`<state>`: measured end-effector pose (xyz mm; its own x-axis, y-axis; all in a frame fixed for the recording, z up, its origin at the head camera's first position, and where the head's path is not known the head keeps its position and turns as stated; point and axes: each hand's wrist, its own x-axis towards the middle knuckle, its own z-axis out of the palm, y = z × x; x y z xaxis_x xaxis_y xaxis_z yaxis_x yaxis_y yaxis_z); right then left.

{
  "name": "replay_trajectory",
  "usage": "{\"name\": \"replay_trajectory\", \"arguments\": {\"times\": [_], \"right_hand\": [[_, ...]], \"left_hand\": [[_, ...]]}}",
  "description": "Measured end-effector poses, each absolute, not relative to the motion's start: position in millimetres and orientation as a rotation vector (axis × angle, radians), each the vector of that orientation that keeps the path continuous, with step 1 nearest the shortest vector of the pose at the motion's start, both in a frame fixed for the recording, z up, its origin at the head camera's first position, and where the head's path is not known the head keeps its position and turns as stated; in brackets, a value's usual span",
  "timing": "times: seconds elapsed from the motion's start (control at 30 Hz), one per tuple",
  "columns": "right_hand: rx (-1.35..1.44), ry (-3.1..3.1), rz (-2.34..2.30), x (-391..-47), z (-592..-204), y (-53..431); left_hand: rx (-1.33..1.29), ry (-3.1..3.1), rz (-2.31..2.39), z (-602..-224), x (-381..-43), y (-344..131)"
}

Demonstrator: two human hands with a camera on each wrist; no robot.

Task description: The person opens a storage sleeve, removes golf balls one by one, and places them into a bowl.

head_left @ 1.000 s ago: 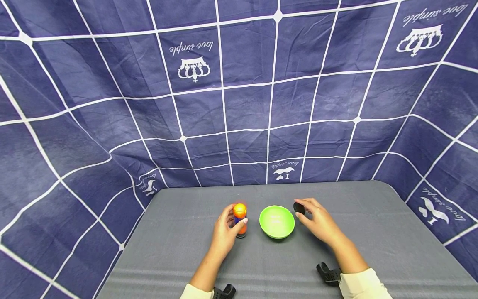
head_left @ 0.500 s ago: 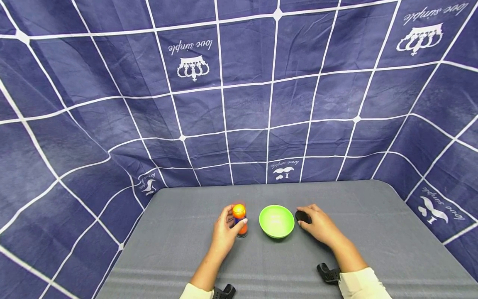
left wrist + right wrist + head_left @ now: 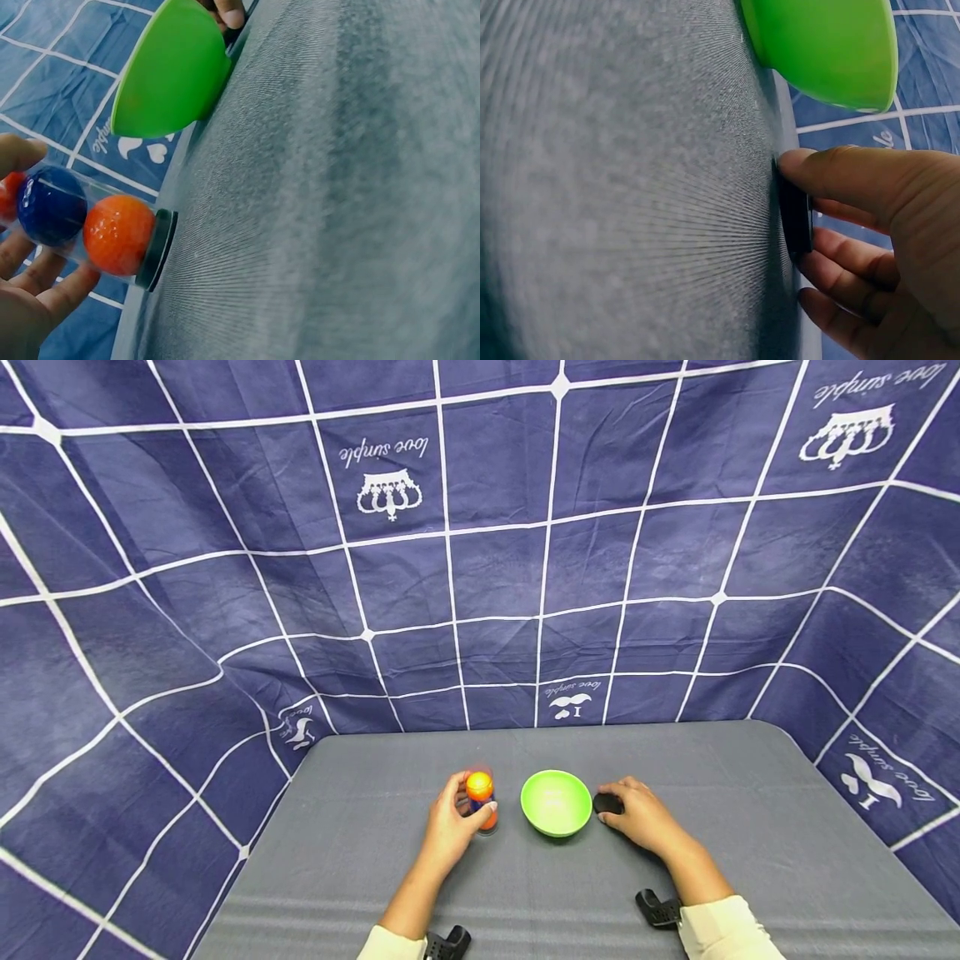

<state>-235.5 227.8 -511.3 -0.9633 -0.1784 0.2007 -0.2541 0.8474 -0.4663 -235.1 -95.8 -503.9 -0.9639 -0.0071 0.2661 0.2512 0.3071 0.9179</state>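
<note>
Upright on the table in the head view stands a clear tube [image 3: 481, 787] with orange and blue balls inside. My left hand [image 3: 447, 828] grips it from the left, thumb in front. The tube's dark base [image 3: 159, 250] meets the grey cloth in the left wrist view. On the other side, my right hand [image 3: 642, 817] pinches a black round lid [image 3: 608, 803] between thumb and fingers. In the right wrist view the lid [image 3: 794, 215] lies flat right at the cloth. Between the hands sits a bright green bowl [image 3: 555, 805], with nothing visible in it.
The table [image 3: 360, 835] has a grey cloth over it. A blue curtain [image 3: 495, 577] with white grid lines hangs behind and along both sides. A black wrist mount [image 3: 658, 910] sticks out beside the right sleeve.
My right hand has lowered the black lid from a tilted position above the table to flat on the cloth, just right of the bowl. My left hand and the tube have hardly moved.
</note>
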Motion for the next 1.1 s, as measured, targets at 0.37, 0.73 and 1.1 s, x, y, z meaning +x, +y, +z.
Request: {"name": "replay_trajectory", "arguments": {"times": [0.37, 0.73, 1.1], "right_hand": [[0.346, -2.835, 0.771, -236.8, -514.3, 229.2], [0.325, -2.837, 0.785, -235.6, -513.9, 228.7], [0.330, -2.855, 0.833, -232.8, -508.8, 227.2]], "left_hand": [[-0.232, -2.372, -1.820, -504.1, -235.9, -98.4], [-0.274, -2.444, -1.790, -506.3, -236.5, -100.4], [-0.267, -2.446, -1.734, -505.3, -234.8, -98.5]]}}
